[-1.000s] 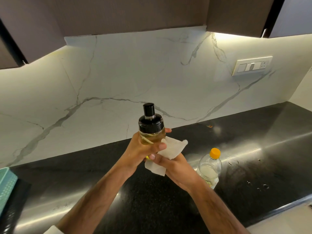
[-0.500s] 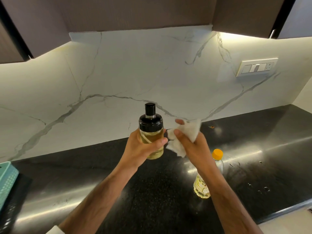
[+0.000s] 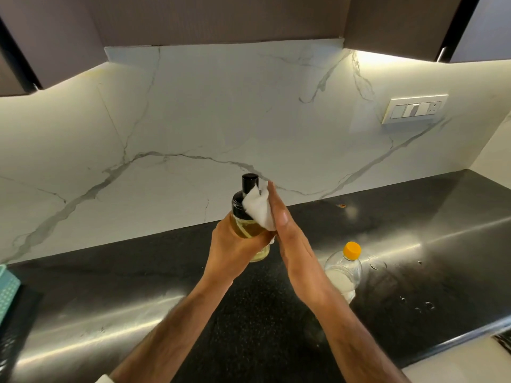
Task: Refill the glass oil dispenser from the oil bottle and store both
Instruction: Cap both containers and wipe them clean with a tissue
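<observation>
My left hand (image 3: 233, 250) grips the glass oil dispenser (image 3: 247, 226) upright above the counter; it has a black cap and yellow oil inside. My right hand (image 3: 290, 236) presses a white tissue (image 3: 258, 210) flat against the dispenser's right side and cap, fingers straight. The clear plastic oil bottle (image 3: 344, 269) with an orange cap stands on the black counter (image 3: 414, 258) to the right, partly behind my right forearm.
A white marble backsplash (image 3: 221, 120) with a switch panel (image 3: 414, 109) rises behind the counter. Dark cabinets (image 3: 221, 17) hang overhead. A teal basket (image 3: 8, 294) sits at the far left edge. Small droplets (image 3: 423, 305) lie on the counter at the right.
My right hand has moved the tissue up from under the dispenser to its right side and cap, with fingers now straightened against it. The dispenser stays upright in my left hand.
</observation>
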